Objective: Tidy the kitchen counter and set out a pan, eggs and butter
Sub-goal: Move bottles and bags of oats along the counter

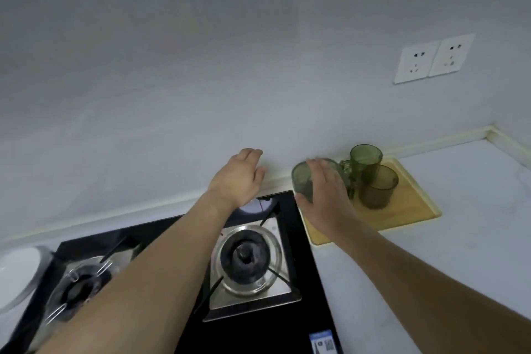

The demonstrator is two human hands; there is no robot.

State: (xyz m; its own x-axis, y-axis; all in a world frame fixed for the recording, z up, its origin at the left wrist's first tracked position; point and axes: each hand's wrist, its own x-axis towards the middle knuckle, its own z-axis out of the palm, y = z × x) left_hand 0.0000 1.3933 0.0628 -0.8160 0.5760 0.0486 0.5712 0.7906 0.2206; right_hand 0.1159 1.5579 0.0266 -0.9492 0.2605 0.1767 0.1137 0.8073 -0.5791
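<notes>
Right hand (321, 195) gripping a green glass (303, 181) at the tray's (402, 218) left edge, left hand (238, 178) relaxed, empty.

green glasses (373, 178) | upright (translucent) | clustered on wooden tray (413, 210)

No text can be read. A blue-and-white sticker (324, 342) at the bottom edge of the frame, on the black stove (304, 282), is too blurred.

The right hand (321, 195) covers much of a blurred green cup (303, 182); the white dish (17, 273) is cut off at the left edge.
</notes>
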